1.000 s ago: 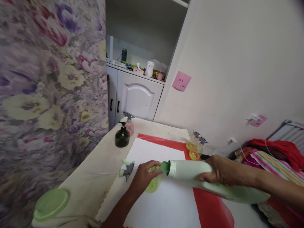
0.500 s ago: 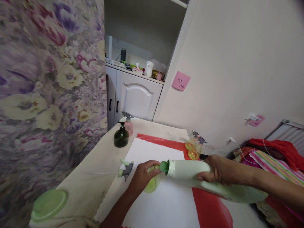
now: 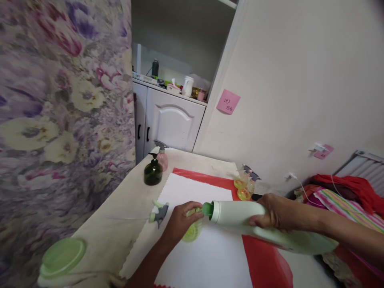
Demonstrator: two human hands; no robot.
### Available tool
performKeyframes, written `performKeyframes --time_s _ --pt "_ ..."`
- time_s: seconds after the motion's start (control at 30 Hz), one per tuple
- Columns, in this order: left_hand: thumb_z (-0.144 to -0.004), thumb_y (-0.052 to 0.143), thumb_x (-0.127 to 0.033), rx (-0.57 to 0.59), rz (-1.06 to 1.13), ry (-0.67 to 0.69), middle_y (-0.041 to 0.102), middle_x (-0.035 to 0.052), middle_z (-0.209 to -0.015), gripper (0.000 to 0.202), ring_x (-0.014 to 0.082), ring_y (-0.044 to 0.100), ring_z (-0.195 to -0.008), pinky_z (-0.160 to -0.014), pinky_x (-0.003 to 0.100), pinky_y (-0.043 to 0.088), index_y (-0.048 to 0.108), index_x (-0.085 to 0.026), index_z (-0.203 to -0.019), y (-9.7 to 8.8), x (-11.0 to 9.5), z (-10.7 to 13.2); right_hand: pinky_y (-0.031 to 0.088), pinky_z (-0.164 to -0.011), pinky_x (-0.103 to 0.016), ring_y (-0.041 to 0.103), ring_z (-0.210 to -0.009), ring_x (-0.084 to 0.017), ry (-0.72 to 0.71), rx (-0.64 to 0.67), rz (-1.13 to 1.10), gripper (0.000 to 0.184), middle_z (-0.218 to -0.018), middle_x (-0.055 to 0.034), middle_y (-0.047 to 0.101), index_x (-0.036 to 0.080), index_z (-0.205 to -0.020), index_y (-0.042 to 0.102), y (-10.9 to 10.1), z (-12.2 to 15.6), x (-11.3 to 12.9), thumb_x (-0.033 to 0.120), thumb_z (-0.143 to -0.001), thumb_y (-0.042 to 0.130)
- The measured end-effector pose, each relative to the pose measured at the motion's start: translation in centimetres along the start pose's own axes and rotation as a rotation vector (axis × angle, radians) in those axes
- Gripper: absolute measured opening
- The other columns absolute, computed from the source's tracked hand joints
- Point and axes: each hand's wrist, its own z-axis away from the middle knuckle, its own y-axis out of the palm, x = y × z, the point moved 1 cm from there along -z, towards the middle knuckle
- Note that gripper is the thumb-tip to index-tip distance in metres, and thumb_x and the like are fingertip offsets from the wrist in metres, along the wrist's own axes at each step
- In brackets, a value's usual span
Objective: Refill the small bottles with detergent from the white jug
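My right hand (image 3: 271, 214) is wrapped round the handle of a large pale green detergent bottle (image 3: 235, 213), tipped nearly level. Its green spout (image 3: 207, 209) points left, right at the neck of a small clear yellow-green spray bottle (image 3: 192, 231). The fingers of my left hand (image 3: 187, 216) are closed round that small bottle's neck, and it stands on a white sheet (image 3: 207, 256). To the left of my left hand lies a grey and green spray head (image 3: 159, 215) with its thin tube. Whether liquid is flowing cannot be made out.
A dark green pump bottle (image 3: 153, 173) and a pink spray bottle (image 3: 162, 159) stand at the table's far left. Yellowish spray bottles (image 3: 244, 194) are at the right, by the wall. A green lid (image 3: 62, 256) is near left. Red sheeting (image 3: 264, 260) lies beneath the white sheet.
Almost nothing differs. Both hands keep their hold, and the large bottle stays tipped at the small bottle's neck.
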Motion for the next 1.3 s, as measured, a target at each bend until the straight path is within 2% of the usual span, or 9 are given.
performKeyframes --time_s 0.2,0.47,0.97,1.3 --pt "-0.075 0.066 -0.034 -0.012 0.016 -0.009 0.075 0.0011 -0.094 0.019 0.0215 0.066 -0.093 -0.087 0.031 0.046 0.071 -0.024 -0.09 0.06 -0.19 0.04 0.03 -0.033 -0.018 0.045 -0.035 -0.009 0.011 0.013 -0.007 0.053 -0.044 0.0056 0.048 0.018 -0.073 0.055 -0.15 0.22 0.57 0.071 -0.072 0.059" --pt "-0.075 0.067 -0.033 -0.014 0.005 -0.006 0.075 0.0004 -0.095 0.018 0.0211 0.066 -0.094 -0.087 0.029 0.045 0.072 -0.024 -0.09 -0.03 -0.32 0.03 0.03 -0.032 -0.018 0.043 -0.034 -0.008 -0.004 0.014 -0.028 0.045 -0.044 0.0069 0.046 0.02 -0.071 0.051 -0.16 0.33 1.02 0.064 -0.075 0.061" --pt "-0.075 0.067 -0.034 -0.017 0.0 -0.014 0.074 -0.0003 -0.093 0.018 0.0208 0.066 -0.092 -0.086 0.029 0.046 0.072 -0.024 -0.089 0.11 -0.12 0.14 0.032 -0.033 -0.018 0.045 -0.036 -0.008 0.01 0.034 0.015 0.053 -0.045 0.0042 0.049 0.018 -0.069 0.055 -0.28 0.24 0.62 0.071 -0.072 0.058" --pt "-0.076 0.067 -0.033 -0.011 0.015 -0.01 0.074 0.0 -0.093 0.018 0.021 0.066 -0.093 -0.087 0.03 0.045 0.071 -0.024 -0.09 0.11 0.05 0.12 0.033 -0.033 -0.018 0.046 -0.036 -0.009 0.016 0.035 -0.003 0.053 -0.044 0.0039 0.049 0.017 -0.07 0.057 -0.34 0.4 0.93 0.07 -0.072 0.059"
